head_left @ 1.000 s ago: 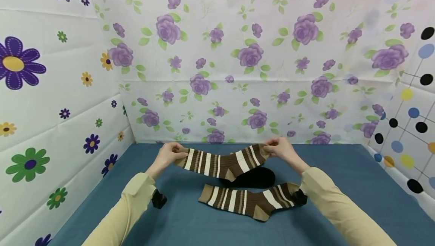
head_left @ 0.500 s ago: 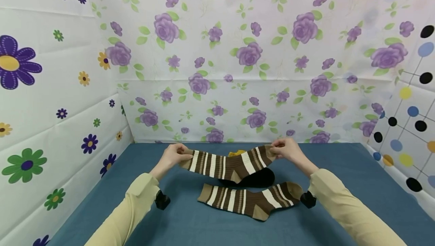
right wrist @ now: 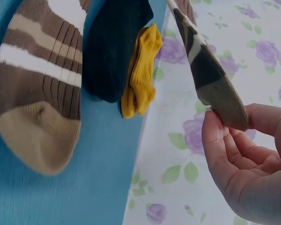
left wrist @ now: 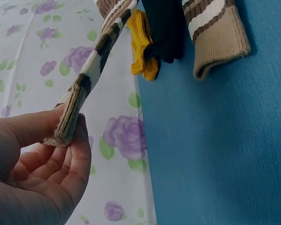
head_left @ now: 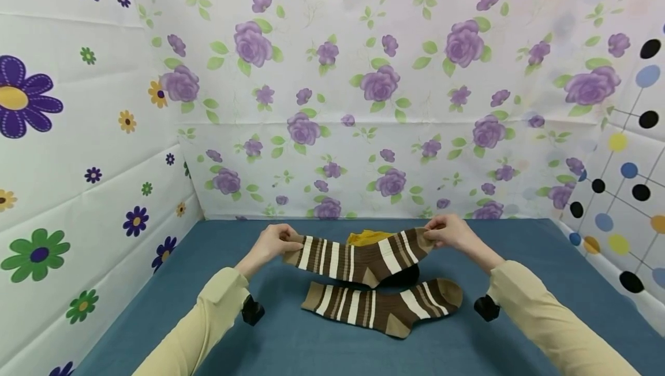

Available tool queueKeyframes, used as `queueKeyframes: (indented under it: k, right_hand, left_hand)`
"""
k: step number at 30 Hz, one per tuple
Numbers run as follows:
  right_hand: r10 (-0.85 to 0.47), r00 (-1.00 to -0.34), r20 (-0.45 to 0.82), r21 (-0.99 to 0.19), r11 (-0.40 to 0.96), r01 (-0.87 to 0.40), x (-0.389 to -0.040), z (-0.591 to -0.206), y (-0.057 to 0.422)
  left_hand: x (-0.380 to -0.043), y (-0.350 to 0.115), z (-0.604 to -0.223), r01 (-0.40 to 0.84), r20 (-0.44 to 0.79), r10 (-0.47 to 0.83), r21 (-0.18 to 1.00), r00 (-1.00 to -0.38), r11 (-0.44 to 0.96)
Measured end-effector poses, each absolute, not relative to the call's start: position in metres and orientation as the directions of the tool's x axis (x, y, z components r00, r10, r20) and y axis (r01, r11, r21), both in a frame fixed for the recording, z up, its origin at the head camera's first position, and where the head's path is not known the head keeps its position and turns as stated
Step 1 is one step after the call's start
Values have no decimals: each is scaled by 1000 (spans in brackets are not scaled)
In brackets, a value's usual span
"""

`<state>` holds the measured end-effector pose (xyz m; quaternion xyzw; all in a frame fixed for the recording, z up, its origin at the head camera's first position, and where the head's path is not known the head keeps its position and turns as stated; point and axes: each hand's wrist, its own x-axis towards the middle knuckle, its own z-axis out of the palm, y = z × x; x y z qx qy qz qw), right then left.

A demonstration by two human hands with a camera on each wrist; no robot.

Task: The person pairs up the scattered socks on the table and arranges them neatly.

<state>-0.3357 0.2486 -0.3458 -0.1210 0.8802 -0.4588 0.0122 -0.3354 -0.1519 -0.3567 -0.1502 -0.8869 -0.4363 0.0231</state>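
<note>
A brown sock (head_left: 358, 260) with white and tan stripes is stretched between both hands, lifted off the table. My left hand (head_left: 274, 244) pinches its tan cuff between thumb and fingers, as the left wrist view shows edge-on. At the other end, my right hand (head_left: 453, 233) pinches the tan toe. Its tan heel points downward. A matching striped sock (head_left: 381, 308) lies flat on the table just nearer to me, its cuff to the left and toe to the right.
Behind the raised sock lie a black sock (right wrist: 113, 51) and a yellow sock (right wrist: 141, 70), side by side and partly covered in the head view. Blue cloth (head_left: 291, 341) covers the table. A flowered curtain (head_left: 332, 99) closes off the back, with patterned sheets at both sides.
Both hands have moved right and slightly nearer with the held striped sock. More of the yellow sock now shows behind it, and less of the black one. The flat striped sock stays in place.
</note>
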Motion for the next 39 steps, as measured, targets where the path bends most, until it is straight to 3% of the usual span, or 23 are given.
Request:
queueKeyframes:
  k: [14, 32, 39]
  right_hand:
    - [-276, -961, 37, -804, 562, -192, -329, -345, 266]
    - [-361, -922, -139, -799, 591, -111, -321, -339, 280]
    - [-384, -912, -145, -783, 608, -131, -318, -340, 284]
  left_hand:
    - [-334, -141, -361, 287, 120, 313, 771, -942, 568]
    - [-328, -135, -361, 334, 37, 490, 777, -871, 534]
    - [-325, -132, -365, 354, 28, 535, 779, -844, 517]
